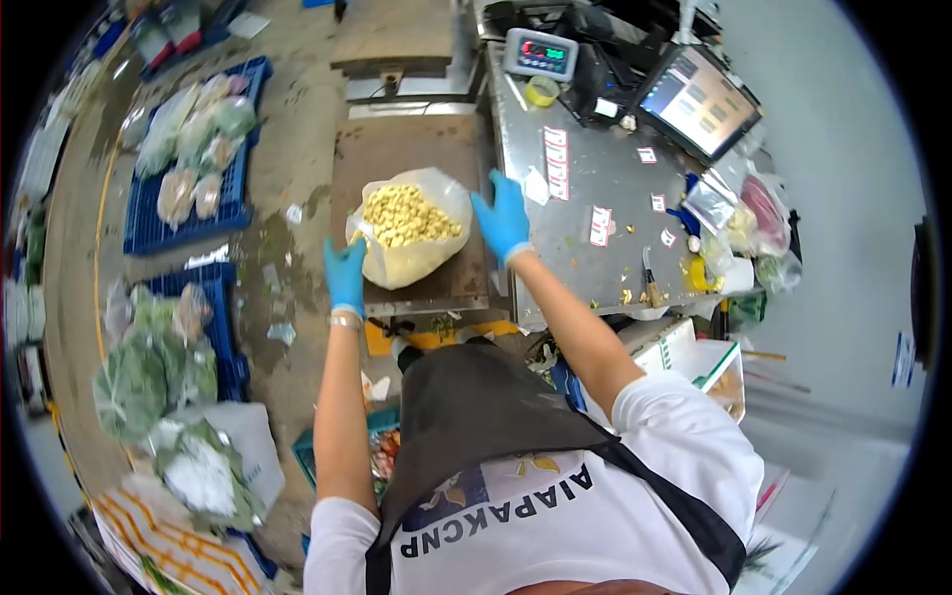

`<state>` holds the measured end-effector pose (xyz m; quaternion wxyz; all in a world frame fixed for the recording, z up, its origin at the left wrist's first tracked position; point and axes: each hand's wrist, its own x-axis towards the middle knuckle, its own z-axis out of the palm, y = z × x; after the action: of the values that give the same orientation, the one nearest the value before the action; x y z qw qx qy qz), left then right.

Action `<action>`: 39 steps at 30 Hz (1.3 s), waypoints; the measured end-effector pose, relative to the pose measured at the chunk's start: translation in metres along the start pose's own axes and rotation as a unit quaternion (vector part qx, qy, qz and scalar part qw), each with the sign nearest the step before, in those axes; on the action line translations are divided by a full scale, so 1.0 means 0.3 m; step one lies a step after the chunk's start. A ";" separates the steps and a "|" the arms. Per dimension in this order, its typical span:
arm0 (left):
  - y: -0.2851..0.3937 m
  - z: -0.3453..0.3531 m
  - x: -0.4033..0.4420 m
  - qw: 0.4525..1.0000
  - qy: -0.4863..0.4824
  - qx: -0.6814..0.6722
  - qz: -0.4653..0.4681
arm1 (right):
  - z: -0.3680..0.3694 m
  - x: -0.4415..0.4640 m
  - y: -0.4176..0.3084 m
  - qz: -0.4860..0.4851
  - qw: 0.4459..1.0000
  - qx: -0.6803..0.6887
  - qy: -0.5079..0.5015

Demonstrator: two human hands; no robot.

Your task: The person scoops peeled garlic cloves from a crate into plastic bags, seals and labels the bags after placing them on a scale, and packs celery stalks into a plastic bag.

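Observation:
A clear plastic bag (412, 268) filled with pale yellow pieces (407, 216), which look like peeled garlic cloves, sits with its mouth open on a brown scale platform (397, 144). My left hand (344, 278), in a blue glove, is at the bag's left edge with its fingers apart, the tips near or touching the plastic. On the other side, my blue-gloved right hand (503, 218) is spread open just right of the bag, over the gap between platform and metal table. Nothing shows in its fingers.
On the metal table (585, 268) at right are price labels (556, 164), a knife (650, 278), a tape roll (541, 91), a lit scale display (541, 54) and a touchscreen (699, 99). Blue crates (248, 213) with bagged vegetables stand on the floor at left.

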<state>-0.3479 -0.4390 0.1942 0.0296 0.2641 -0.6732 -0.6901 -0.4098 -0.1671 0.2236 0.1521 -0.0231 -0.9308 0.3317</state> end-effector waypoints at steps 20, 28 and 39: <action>-0.251 0.478 0.290 0.999 0.001 0.040 -0.024 | 0.516 0.069 0.105 0.037 0.929 0.063 -0.362; -0.063 0.296 0.096 0.976 -0.006 -0.183 -0.116 | 0.435 0.202 0.130 0.087 0.886 0.104 -0.444; -0.071 0.245 0.064 0.976 0.079 0.202 0.002 | 0.293 0.329 0.149 0.141 0.878 0.198 -0.411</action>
<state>-0.3875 -0.3777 0.1646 0.0300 0.3175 -0.7945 -0.5168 -0.5328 -0.1718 0.1575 -0.2915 0.0145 -0.8112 0.5067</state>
